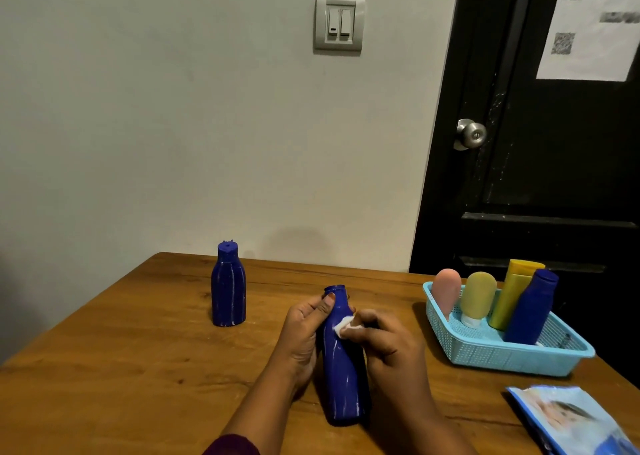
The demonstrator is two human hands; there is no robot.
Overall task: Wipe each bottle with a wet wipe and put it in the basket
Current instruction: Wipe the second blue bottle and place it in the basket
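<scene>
**Friend:** What are your hands doing?

**Me:** My left hand (304,333) is wrapped round the blue bottle (341,378), with my thumb up by its neck. My right hand (388,347) pinches a small white wet wipe (343,326) and presses it on the bottle's shoulder. The bottle leans with its top pointing away from me. Its bottom is low over the tabletop (138,368), but I cannot tell if it touches.

**Friend:** Where does it go after?

**Me:** Into the light blue basket (502,357) on my right. A pink bottle (446,290), a pale yellow tube (478,297), a yellow bottle (516,291) and a second blue one (531,307) lean in there already.

**Friend:** What could go wrong?

**Me:** This bottle has white streaks all the way down. My wipe is tiny and bunched up, so I think I could miss the streaks near the bottom. A wet bottle gets slippery too. If I loosen my left hand, it might slide out and roll off. And the basket is crowded at the back. If I drop this one in hard, the leaning ones could tip over.

**Friend:** And that one over there?

**Me:** The standing blue bottle (228,288) is well apart on my left. It is streaky too. My wipe may be too dirty by then, but the wipes pack (571,420) is near my right arm.
</scene>
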